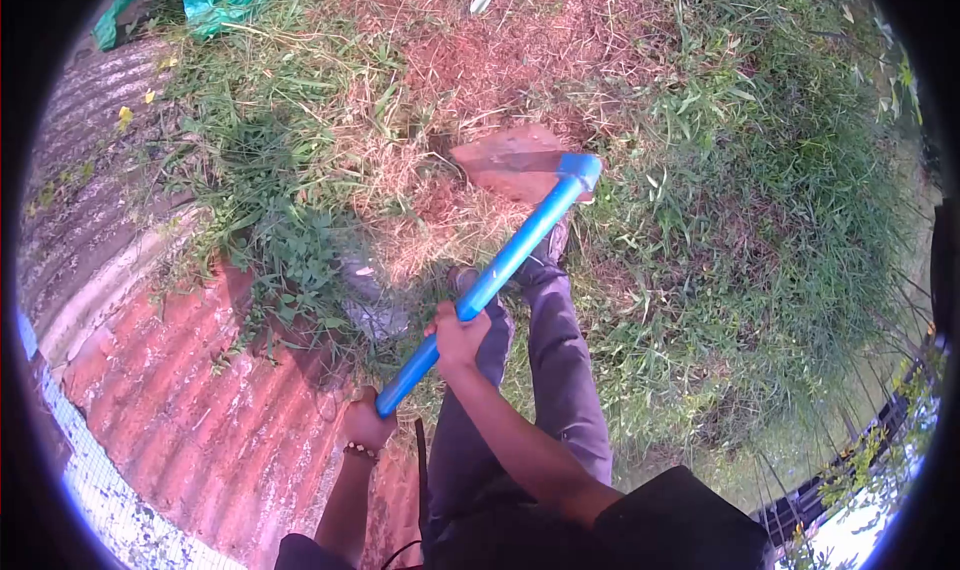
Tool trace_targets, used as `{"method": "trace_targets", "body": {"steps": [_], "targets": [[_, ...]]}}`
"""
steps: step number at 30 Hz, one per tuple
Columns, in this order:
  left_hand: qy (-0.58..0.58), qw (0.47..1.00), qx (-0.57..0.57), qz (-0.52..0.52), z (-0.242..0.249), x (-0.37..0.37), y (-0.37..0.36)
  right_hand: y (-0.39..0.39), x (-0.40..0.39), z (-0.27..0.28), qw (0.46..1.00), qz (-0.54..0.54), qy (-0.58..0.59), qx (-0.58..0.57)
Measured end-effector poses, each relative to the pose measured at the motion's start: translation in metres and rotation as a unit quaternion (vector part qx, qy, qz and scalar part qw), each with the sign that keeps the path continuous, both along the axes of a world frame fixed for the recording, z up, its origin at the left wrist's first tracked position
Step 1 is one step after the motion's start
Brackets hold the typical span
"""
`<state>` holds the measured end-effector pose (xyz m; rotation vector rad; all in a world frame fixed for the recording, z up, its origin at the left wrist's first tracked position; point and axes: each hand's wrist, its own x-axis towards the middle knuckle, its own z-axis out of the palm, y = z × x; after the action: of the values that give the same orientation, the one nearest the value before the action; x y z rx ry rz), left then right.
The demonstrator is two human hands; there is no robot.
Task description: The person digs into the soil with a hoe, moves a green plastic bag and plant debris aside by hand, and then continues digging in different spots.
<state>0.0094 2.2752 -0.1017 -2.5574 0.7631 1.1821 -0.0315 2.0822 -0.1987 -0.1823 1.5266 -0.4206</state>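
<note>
Both my hands are wrapped round the blue handle of a hoe [520, 248], which slants from lower left to upper right across my legs. My left hand [368, 420], with a beaded bracelet at the wrist, closes round the handle's lower end. Higher up the handle, my right hand [460, 336] grips it at about knee height in the view. The wide, soil-coloured hoe blade [510, 162] is over dry cut grass, just beyond my feet. My shoes are partly hidden behind the handle.
Rusty corrugated metal sheets [200, 395] lie along the left. A green plastic sheet [222, 0] lies at the top left. Taller grass [800, 220] grows on the right, and reddish bare soil with dry grass [500, 60] lies ahead. A grey flat piece [375, 305] rests beside my feet.
</note>
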Motion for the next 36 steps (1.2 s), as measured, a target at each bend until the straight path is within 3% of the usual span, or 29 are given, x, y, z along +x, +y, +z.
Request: {"method": "trace_targets", "body": {"steps": [2, 4, 5, 6, 8, 10, 11, 12, 13, 14, 15, 16, 17, 19, 22, 23, 25, 27, 29, 30, 31, 32, 33, 34, 36], "targets": [[0.061, 0.997, -0.052, -0.007, -0.038, 0.005, -0.052, -0.051, -0.030, -0.001, 0.992, -0.028, 0.079, -0.099], [0.126, 0.974, -0.179, -0.064, -0.099, 0.014, -0.133, -0.140, -0.051, 0.011, 0.972, -0.118, 0.067, -0.192], [0.086, 0.969, -0.211, -0.098, -0.108, 0.015, -0.194, -0.181, -0.060, 0.009, 0.949, -0.160, 0.079, -0.259], [0.126, 0.958, -0.214, -0.140, -0.128, 0.023, -0.237, -0.217, -0.066, 0.005, 0.935, -0.183, 0.094, -0.288], [0.119, 0.942, -0.255, -0.181, -0.134, 0.044, -0.288, -0.258, -0.063, -0.016, 0.914, -0.213, 0.114, -0.326], [0.062, 0.962, -0.206, -0.166, -0.140, 0.064, -0.234, -0.211, -0.032, -0.069, 0.932, -0.175, 0.094, -0.304], [0.017, 0.980, -0.149, -0.131, -0.145, 0.064, -0.162, -0.150, -0.004, -0.108, 0.964, -0.119, 0.101, -0.213], [0.078, 0.997, 0.005, -0.016, -0.116, 0.062, -0.095, -0.076, 0.025, -0.133, 0.993, -0.033, 0.080, -0.085], [0.033, 0.999, 0.013, 0.038, -0.106, 0.045, -0.017, -0.014, 0.044, -0.139, 0.994, 0.035, 0.092, -0.053], [-0.032, 0.997, 0.057, 0.042, -0.086, 0.044, 0.000, 0.010, 0.059, -0.111, 0.996, 0.050, 0.076, -0.005], [-0.017, 0.997, 0.022, 0.066, -0.060, 0.039, 0.016, 0.030, 0.057, -0.091, 0.999, 0.035, 0.002, -0.026], [-0.014, 0.998, -0.002, 0.065, -0.046, 0.017, 0.035, 0.025, 0.055, -0.056, 0.999, 0.002, -0.026, 0.023], [-0.013, 0.999, -0.030, 0.041, -0.037, 0.015, 0.050, 0.039, 0.043, -0.055, 0.998, 0.037, -0.037, 0.021], [-0.026, 0.997, -0.063, 0.021, -0.025, 0.023, 0.031, 0.028, 0.029, -0.030, 1.000, -0.006, -0.013, -0.026], [0.042, 0.992, -0.118, 0.006, -0.062, 0.033, -0.020, -0.032, 0.002, 0.004, 0.990, -0.057, 0.048, -0.123], [0.078, 0.985, -0.155, -0.012, -0.089, 0.040, -0.049, -0.057, -0.010, -0.009, 0.982, -0.097, 0.009, -0.161], [0.084, 0.976, -0.191, -0.064, -0.141, 0.053, -0.118, -0.120, -0.012, -0.024, 0.961, -0.130, 0.078, -0.230], [0.048, 0.971, -0.209, -0.105, -0.151, 0.081, -0.177, -0.166, 0.005, -0.049, 0.944, -0.150, 0.093, -0.280], [0.043, 0.992, -0.106, -0.046, -0.149, 0.081, -0.138, -0.154, 0.039, -0.089, 0.964, -0.081, 0.114, -0.227], [0.040, 0.998, -0.050, -0.011, -0.135, 0.070, -0.107, -0.113, 0.052, -0.124, 0.982, 0.031, 0.137, -0.128], [0.056, 0.992, -0.057, 0.096, -0.123, 0.035, -0.051, -0.055, 0.059, -0.150, 0.968, 0.154, 0.178, -0.085], [0.018, 0.990, -0.035, 0.135, -0.115, 0.016, -0.012, 0.000, 0.062, -0.151, 0.924, 0.234, 0.228, -0.199], [0.025, 0.982, -0.048, 0.183, -0.093, 0.001, 0.023, 0.042, 0.067, -0.122, 0.873, 0.304, 0.309, -0.225], [0.021, 0.966, 0.013, 0.257, -0.071, -0.019, 0.054, 0.059, 0.063, -0.087, 0.936, 0.274, 0.143, -0.167], [-0.042, 0.977, 0.021, 0.209, -0.016, -0.032, 0.069, 0.089, 0.057, -0.054, 0.950, 0.300, 0.080, -0.020]]}}
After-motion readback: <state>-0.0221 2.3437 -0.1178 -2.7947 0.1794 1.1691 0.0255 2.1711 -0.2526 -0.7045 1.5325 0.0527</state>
